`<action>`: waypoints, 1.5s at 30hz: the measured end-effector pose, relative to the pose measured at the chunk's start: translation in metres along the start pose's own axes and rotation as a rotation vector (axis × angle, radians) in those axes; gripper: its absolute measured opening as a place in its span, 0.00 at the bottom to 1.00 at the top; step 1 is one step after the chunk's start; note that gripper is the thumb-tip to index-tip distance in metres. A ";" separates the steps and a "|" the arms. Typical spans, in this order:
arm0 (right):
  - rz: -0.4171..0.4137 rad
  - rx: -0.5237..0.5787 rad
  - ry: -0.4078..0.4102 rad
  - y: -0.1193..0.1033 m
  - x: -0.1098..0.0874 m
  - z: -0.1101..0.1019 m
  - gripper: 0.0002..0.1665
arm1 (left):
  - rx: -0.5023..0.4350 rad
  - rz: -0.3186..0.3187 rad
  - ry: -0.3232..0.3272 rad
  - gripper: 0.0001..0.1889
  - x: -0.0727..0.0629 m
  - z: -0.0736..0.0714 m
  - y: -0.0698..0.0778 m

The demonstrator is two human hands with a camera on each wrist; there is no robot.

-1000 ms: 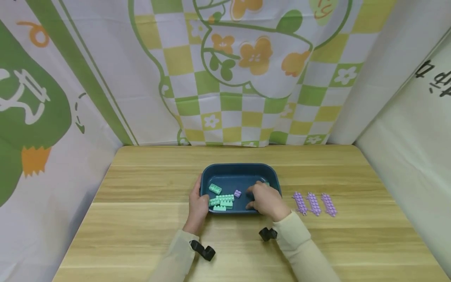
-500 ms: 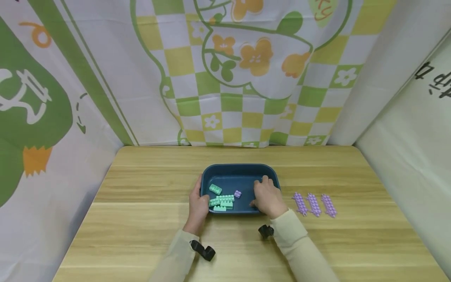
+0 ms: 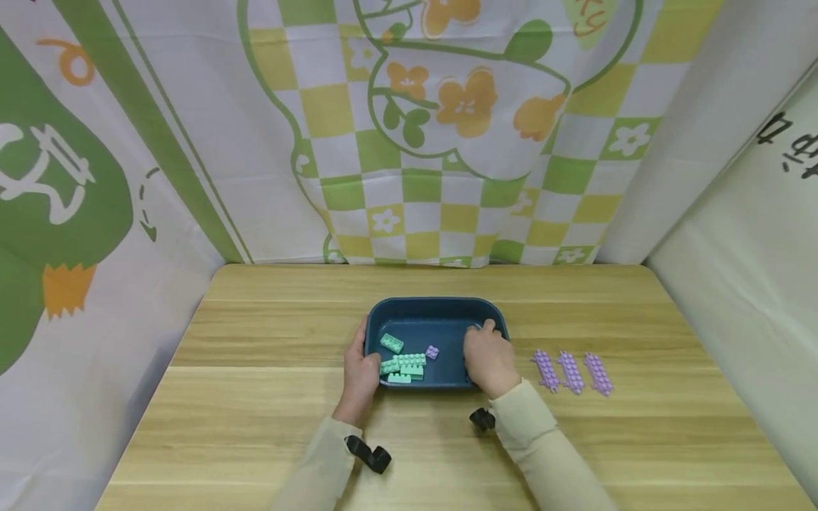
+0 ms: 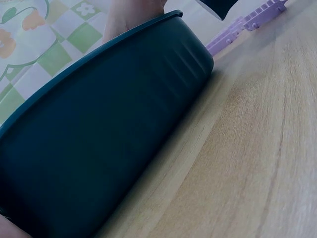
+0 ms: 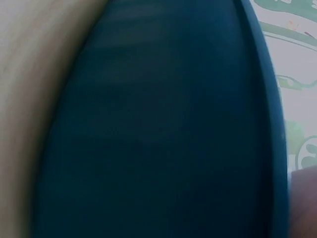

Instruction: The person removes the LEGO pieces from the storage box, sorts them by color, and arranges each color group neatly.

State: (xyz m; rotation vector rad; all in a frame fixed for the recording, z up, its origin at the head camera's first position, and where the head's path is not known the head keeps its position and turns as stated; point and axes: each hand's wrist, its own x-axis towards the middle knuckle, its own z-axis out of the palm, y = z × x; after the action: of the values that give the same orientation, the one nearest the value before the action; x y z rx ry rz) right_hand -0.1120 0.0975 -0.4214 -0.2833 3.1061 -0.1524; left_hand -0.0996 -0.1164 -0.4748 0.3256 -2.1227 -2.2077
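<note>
A dark blue rectangular bin (image 3: 437,304) sits on the table. My left hand (image 3: 361,372) grips its left end, thumb over the rim and fingers along the outer side. Inside, near that thumb, lie several mint-green toy bricks (image 3: 409,360), and a small purple brick (image 3: 432,352) lies near the middle. My right hand (image 3: 491,360) reaches into the bin's right end with bent fingers; its fingertips and whatever is under them are hidden. In the left wrist view the outer wall of the bin (image 4: 109,119) fills much of the frame. The right wrist view shows mostly the dark wall (image 5: 158,129), blurred.
Three long purple studded pieces (image 3: 571,372) lie side by side on the wooden table (image 3: 255,426), right of the bin. A patterned cloth (image 3: 409,199) hangs behind the table's back edge, with white sheets at both sides.
My right hand has shifted slightly right inside the bin and its fingers have drawn in. A green brick seen beside it earlier is now out of sight. The left hand stays put.
</note>
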 end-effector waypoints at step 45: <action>-0.345 0.285 0.319 0.051 -0.043 -0.030 0.12 | 0.002 0.003 0.019 0.43 -0.004 0.001 0.000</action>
State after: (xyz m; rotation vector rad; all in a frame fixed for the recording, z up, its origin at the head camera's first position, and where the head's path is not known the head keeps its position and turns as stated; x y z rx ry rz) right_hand -0.0802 0.1579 -0.3964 -0.8576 3.2443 -0.7027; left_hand -0.0957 -0.1143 -0.4745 0.3418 -2.1144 -2.1921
